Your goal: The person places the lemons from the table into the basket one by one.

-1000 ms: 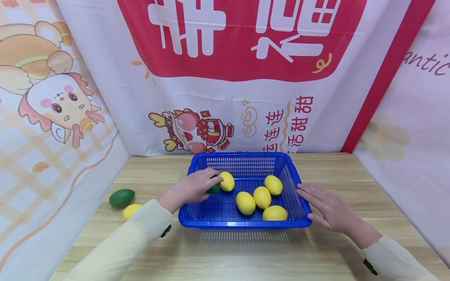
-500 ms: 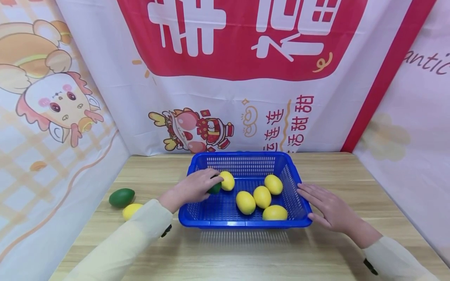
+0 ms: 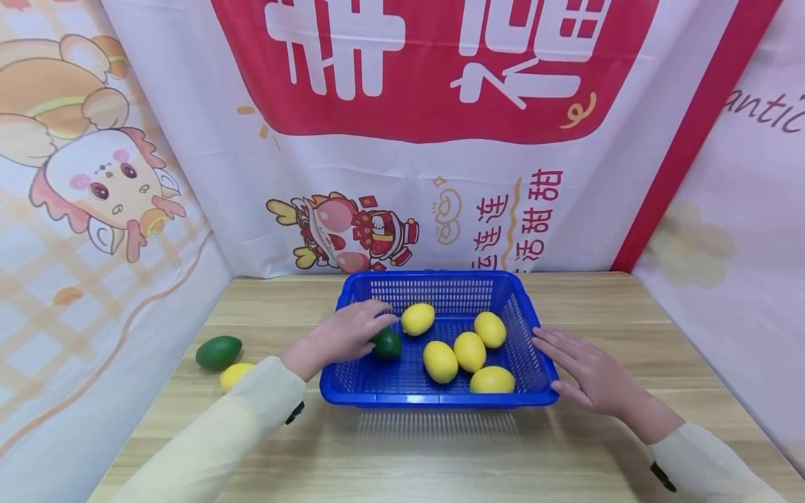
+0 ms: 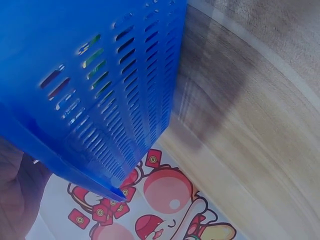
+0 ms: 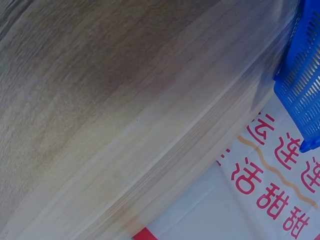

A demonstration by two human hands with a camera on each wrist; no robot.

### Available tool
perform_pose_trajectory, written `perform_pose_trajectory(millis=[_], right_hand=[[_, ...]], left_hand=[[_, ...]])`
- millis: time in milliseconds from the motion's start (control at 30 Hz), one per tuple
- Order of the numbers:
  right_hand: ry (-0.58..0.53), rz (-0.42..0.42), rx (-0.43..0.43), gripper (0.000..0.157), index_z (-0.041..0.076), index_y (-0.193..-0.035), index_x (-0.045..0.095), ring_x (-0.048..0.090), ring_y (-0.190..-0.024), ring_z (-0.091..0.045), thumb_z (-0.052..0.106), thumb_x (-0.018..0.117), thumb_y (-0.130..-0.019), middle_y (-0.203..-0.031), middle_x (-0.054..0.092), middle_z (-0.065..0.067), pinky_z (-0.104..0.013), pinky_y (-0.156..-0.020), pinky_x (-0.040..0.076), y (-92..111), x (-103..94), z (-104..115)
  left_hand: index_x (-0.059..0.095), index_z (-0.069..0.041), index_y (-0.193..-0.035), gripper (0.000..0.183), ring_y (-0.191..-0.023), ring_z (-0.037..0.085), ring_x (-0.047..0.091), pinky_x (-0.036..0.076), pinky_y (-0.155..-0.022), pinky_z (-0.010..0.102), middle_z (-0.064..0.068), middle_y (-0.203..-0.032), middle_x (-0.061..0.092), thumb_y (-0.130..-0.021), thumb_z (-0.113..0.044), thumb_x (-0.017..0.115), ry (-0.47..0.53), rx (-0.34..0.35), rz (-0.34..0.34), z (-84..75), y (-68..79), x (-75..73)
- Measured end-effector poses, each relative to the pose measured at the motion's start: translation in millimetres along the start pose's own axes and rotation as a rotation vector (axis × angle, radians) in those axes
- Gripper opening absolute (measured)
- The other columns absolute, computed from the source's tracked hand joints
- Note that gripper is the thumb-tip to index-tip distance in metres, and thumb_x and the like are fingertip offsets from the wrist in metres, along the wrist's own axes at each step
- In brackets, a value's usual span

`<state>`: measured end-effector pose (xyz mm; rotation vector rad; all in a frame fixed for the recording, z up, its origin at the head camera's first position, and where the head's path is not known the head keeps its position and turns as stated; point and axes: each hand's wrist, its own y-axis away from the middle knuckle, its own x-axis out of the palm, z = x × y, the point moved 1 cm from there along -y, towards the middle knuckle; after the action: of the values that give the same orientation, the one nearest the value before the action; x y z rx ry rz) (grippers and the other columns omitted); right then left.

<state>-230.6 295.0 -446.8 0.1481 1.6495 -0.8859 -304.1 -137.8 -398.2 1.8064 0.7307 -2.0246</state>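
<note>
The blue plastic basket (image 3: pixel 434 400) stands on the table with several yellow lemons (image 3: pixel 440 362) inside. In its left part lies a dark green oval fruit (image 3: pixel 386 344), partly hidden by my left hand (image 3: pixel 349 332). That hand reaches over the left rim, fingers loosely spread above the green fruit; it does not appear to grip it. One lemon (image 3: pixel 418 319) lies just beyond the fingertips. My right hand (image 3: pixel 591 370) rests with straight fingers against the basket's right rim. The left wrist view shows the basket's slotted side wall (image 4: pixel 115 90) and a sliver of the hand (image 4: pixel 15 195).
On the wooden table (image 3: pixel 440 461), left of the basket, lie another dark green fruit (image 3: pixel 219 353) and a lemon (image 3: pixel 235 376), the latter partly covered by the left sleeve (image 3: pixel 251 412). A printed cloth (image 3: pixel 440 161) hangs behind the table, with more cloth on both sides.
The green fruit has come free from under my left hand's fingers and sits lower in the basket. The lemon beside it has shifted right and turned. My right hand stays in place.
</note>
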Motion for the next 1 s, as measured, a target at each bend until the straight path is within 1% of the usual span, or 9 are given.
perform_pose_trajectory(millis=[200, 333, 433, 500, 633, 767, 900, 1000], right_hand=[[0.009, -0.002, -0.003, 0.061, 0.0, -0.138, 0.052, 0.044, -0.132, -0.029, 0.044, 0.055, -0.096, -0.144, 0.048, -0.014, -0.022, -0.115, 0.014, -0.7, -1.0, 0.9], [0.008, -0.017, -0.014, 0.061, 0.0, -0.138, 0.052, 0.044, -0.132, -0.029, 0.046, 0.052, -0.097, -0.144, 0.048, -0.015, -0.022, -0.115, 0.014, -0.7, 0.3, 0.0], [0.005, -0.043, -0.032, 0.062, -0.001, -0.137, 0.052, 0.045, -0.131, -0.03, 0.048, 0.045, -0.099, -0.143, 0.049, -0.016, -0.022, -0.115, 0.015, -0.5, 2.2, -1.3], [-0.001, -0.057, -0.042, 0.063, -0.001, -0.137, 0.053, 0.045, -0.131, -0.03, 0.049, 0.041, -0.101, -0.142, 0.049, -0.016, -0.023, -0.115, 0.015, -0.1, 3.4, -2.2], [-0.004, -0.06, -0.042, 0.063, -0.002, -0.136, 0.053, 0.045, -0.131, -0.029, 0.049, 0.042, -0.101, -0.142, 0.049, -0.016, -0.022, -0.115, 0.015, -0.4, 3.3, -2.3], [-0.007, -0.042, -0.026, 0.062, -0.001, -0.137, 0.052, 0.044, -0.132, -0.029, 0.048, 0.044, -0.1, -0.143, 0.049, -0.016, -0.022, -0.115, 0.015, -0.4, 2.3, -1.7], [-0.007, -0.03, -0.02, 0.062, 0.0, -0.138, 0.052, 0.043, -0.133, -0.029, 0.048, 0.046, -0.099, -0.144, 0.048, -0.016, -0.022, -0.115, 0.014, -0.2, 2.0, -1.5], [-0.008, -0.033, -0.025, 0.062, -0.001, -0.138, 0.052, 0.043, -0.133, -0.029, 0.048, 0.045, -0.099, -0.144, 0.048, -0.016, -0.023, -0.115, 0.014, -0.1, 2.3, -1.6]], left_hand=[[0.059, -0.012, -0.13, 0.051, -0.127, 0.028, 0.049, 0.041, -0.105, 0.044, 0.012, -0.136, 0.055, -0.084, -0.016, 0.078, 0.004, -0.02, 0.002, -0.5, 2.2, -5.2], [0.059, -0.01, -0.129, 0.049, -0.127, 0.03, 0.049, 0.041, -0.105, 0.046, 0.015, -0.134, 0.055, -0.083, -0.013, 0.077, 0.025, -0.01, -0.028, -0.1, 5.4, -10.4], [0.059, -0.009, -0.129, 0.05, -0.126, 0.031, 0.049, 0.041, -0.104, 0.046, 0.015, -0.133, 0.056, -0.083, -0.011, 0.078, 0.033, -0.005, -0.056, 1.3, 8.6, -14.6], [0.059, -0.009, -0.13, 0.051, -0.125, 0.032, 0.049, 0.042, -0.104, 0.047, 0.016, -0.133, 0.055, -0.082, -0.01, 0.078, 0.034, -0.011, -0.067, 3.1, 10.7, -17.8], [0.059, -0.008, -0.13, 0.054, -0.125, 0.032, 0.05, 0.044, -0.102, 0.046, 0.017, -0.133, 0.055, -0.08, -0.011, 0.08, 0.021, -0.039, -0.085, 8.5, 15.8, -25.1], [0.058, -0.006, -0.13, 0.055, -0.125, 0.034, 0.051, 0.045, -0.101, 0.046, 0.018, -0.134, 0.054, -0.08, -0.011, 0.08, 0.009, -0.064, -0.096, 14.2, 22.7, -32.7], [0.057, -0.005, -0.132, 0.058, -0.126, 0.036, 0.05, 0.044, -0.101, 0.048, 0.02, -0.136, 0.053, -0.079, -0.009, 0.081, 0.008, -0.096, -0.099, 20.2, 33.2, -38.2], [0.057, -0.003, -0.131, 0.06, -0.125, 0.036, 0.05, 0.046, -0.099, 0.049, 0.021, -0.135, 0.053, -0.077, -0.007, 0.083, 0.009, -0.1, -0.126, 24.9, 42.5, -41.3]])
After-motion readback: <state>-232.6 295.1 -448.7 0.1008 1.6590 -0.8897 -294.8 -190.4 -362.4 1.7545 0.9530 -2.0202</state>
